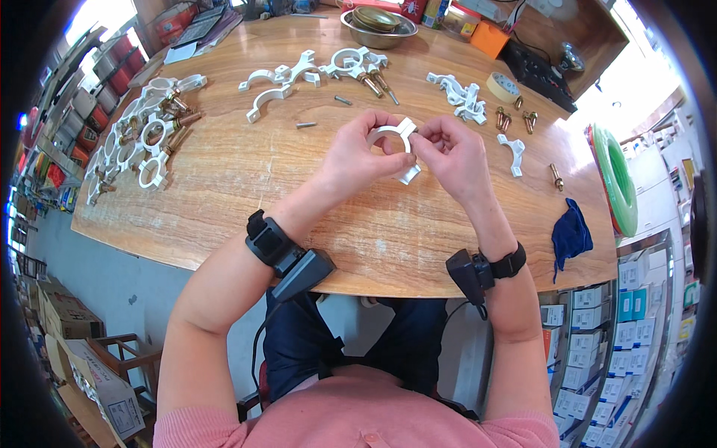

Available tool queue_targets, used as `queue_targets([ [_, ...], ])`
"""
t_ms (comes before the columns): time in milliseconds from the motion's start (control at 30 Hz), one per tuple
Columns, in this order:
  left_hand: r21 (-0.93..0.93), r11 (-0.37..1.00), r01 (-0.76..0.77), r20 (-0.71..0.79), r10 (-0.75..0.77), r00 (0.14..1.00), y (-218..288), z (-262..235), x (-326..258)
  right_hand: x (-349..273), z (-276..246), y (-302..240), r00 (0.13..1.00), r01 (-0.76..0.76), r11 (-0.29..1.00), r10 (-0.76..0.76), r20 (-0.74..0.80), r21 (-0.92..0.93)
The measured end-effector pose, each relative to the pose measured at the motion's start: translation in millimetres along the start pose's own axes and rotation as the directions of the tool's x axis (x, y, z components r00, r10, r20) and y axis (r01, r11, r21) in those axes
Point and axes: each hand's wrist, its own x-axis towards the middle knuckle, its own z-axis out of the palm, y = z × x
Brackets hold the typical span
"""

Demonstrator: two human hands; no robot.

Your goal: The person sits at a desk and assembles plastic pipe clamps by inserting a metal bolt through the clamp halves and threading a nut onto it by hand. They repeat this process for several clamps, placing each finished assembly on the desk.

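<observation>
In front of me, above the table, my left hand (366, 153) grips a white plastic pipe clamp (405, 127), thumb and fingers round its ring. My right hand (455, 153) is closed in a pinch against the clamp's right side; whatever sits between its fingertips is too small to make out. Two loose screws (306, 125) lie on the wood left of and beyond my left hand. Separate white clamp halves (269, 101) rest farther back. Right of my right hand is another clamp half (513, 154), with several brass-coloured anchor bolts (529, 121) around it.
Clamps with bolts (153, 134) cover the table's left side. More clamp halves (459, 97) and a tape roll (503, 87) are at the back right. A dark blue cloth (573, 233) lies near the right edge. Along the back stand a metal bowl (379, 36) and an orange box (489, 39).
</observation>
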Motion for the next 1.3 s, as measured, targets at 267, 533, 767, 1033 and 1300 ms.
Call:
queue_targets([
  [267, 0.069, 0.989, -0.133, -0.057, 0.137, 0.989, -11, 0, 4, 2, 3, 2, 0.996, -0.087, 0.996, 0.087, 0.028, 0.0],
  [533, 0.153, 0.983, -0.097, -0.024, 0.101, 0.995, -5, 1, 1, 2, 1, 1, 0.98, -0.185, 0.965, 0.168, 0.103, 0.184],
  [767, 0.128, 0.991, -0.039, -0.027, 0.043, 0.999, 0, 1, -1, 2, 4, 1, 0.983, -0.179, 0.959, 0.165, 0.08, 0.218],
  [1033, -0.399, 0.912, 0.092, -0.078, -0.134, 0.988, -1, -2, 3, 5, 1, -5, 0.959, -0.272, 0.906, 0.23, 0.163, 0.324],
  [1300, -0.705, 0.687, 0.178, -0.036, -0.285, 0.958, -2, -8, 2, -9, 8, -14, 0.934, 0.111, 0.986, -0.147, 0.325, 0.127],
])
